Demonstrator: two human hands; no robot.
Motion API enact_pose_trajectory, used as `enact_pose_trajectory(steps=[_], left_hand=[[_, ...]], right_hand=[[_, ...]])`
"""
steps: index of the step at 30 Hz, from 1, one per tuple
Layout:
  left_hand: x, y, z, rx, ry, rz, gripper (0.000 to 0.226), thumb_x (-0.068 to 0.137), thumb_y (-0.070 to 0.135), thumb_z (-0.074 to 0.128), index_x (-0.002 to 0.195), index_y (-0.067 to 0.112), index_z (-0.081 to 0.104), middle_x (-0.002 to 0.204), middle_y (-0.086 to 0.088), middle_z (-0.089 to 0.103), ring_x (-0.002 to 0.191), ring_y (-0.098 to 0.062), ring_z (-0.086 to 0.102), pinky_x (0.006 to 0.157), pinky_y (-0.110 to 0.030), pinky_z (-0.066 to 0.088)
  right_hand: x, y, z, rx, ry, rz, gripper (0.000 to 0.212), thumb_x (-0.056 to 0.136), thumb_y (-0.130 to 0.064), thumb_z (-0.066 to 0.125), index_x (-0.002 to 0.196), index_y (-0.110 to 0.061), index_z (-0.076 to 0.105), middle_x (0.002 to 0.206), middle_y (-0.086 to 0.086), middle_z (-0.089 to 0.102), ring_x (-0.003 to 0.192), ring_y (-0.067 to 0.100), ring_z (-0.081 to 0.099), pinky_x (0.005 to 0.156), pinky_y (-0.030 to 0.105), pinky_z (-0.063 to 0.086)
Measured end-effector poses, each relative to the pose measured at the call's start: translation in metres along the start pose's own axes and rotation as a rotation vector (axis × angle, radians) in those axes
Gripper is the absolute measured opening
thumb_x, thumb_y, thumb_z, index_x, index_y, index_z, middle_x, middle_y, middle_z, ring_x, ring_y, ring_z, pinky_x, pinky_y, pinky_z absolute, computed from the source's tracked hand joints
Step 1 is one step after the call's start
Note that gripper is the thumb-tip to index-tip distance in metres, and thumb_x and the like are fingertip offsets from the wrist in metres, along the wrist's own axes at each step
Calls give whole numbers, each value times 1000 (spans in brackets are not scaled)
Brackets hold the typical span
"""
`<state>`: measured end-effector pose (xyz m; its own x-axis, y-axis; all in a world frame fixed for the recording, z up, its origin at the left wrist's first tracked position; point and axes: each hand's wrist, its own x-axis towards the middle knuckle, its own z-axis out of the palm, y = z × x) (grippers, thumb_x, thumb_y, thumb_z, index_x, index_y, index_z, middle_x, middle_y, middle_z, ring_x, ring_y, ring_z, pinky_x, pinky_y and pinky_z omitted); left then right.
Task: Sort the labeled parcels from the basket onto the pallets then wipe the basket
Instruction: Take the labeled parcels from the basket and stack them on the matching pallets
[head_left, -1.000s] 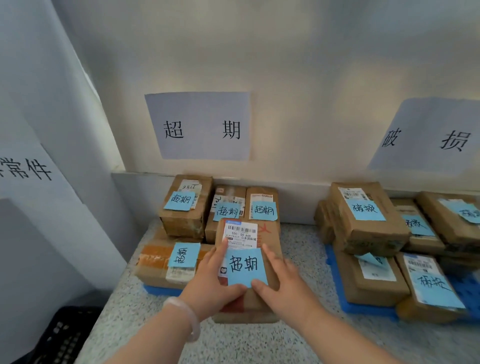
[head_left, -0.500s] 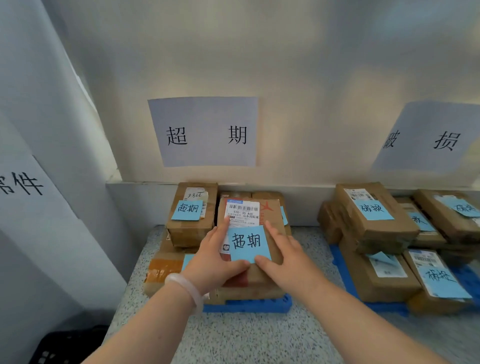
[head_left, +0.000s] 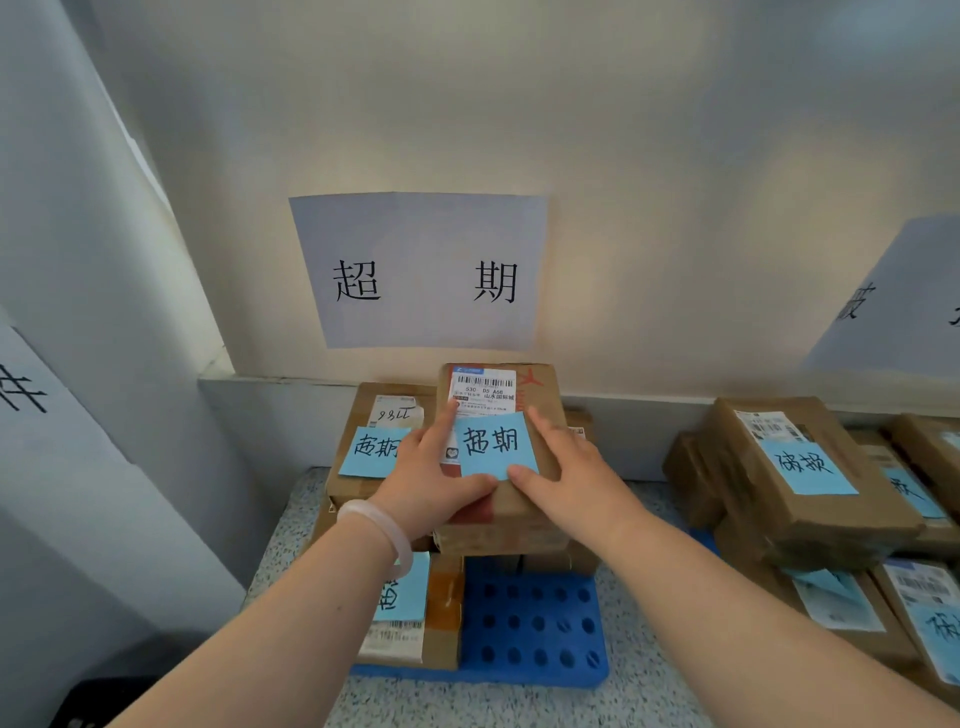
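At 6 o'clock on the speckled surface (head_left: 649, 691), blue pallet (head_left: 535, 623) under stacked boxes (head_left: 444, 623). Beyond, left hand (head_left: 431, 483) and right hand (head_left: 571, 483) side by side, fingers flat on the parcel (head_left: 498, 400) topping the stack. At 12 o'clock, wall sign (head_left: 415, 270) reading 超期.

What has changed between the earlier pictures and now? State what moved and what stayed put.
The parcel moved away from the person, toward the wall, and is now further back over the stack on the blue pallet. The left hand and the right hand went with it and still lie on its top. The wall sign and the right-hand stack stayed put.
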<state>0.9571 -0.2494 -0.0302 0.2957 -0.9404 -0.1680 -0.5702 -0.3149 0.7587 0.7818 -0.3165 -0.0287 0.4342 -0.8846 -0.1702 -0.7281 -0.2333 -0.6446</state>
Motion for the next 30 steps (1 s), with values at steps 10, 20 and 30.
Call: enact_pose_trajectory(steps=[10, 20, 30], left_hand=[[33, -24, 12, 169, 89, 26, 74, 92, 56, 50, 151, 47, 6, 155, 5, 23, 136, -18, 31, 113, -38, 33], [44, -21, 12, 342, 100, 30, 72, 93, 62, 42, 151, 47, 2, 163, 8, 9, 148, -21, 13, 121, -48, 16], [33, -12, -2, 444, 43, 37, 73, 92, 67, 35, 152, 47, -1, 164, 8, 1, 149, -25, 9, 119, -53, 15]], right_hand=[[36, -3, 22, -60, 19, 52, 75, 91, -64, 47, 149, -56, 0, 161, -3, 10, 146, 25, 22, 110, 52, 37], [47, -3, 21, -272, 67, -55, 74, 95, -63, 40, 155, -40, 4, 163, -12, -15, 151, 20, 0, 117, 44, 25], [31, -10, 4, -391, 67, -95, 73, 95, -64, 35, 155, -39, 2, 164, -7, -9, 151, 20, -5, 121, 46, 7]])
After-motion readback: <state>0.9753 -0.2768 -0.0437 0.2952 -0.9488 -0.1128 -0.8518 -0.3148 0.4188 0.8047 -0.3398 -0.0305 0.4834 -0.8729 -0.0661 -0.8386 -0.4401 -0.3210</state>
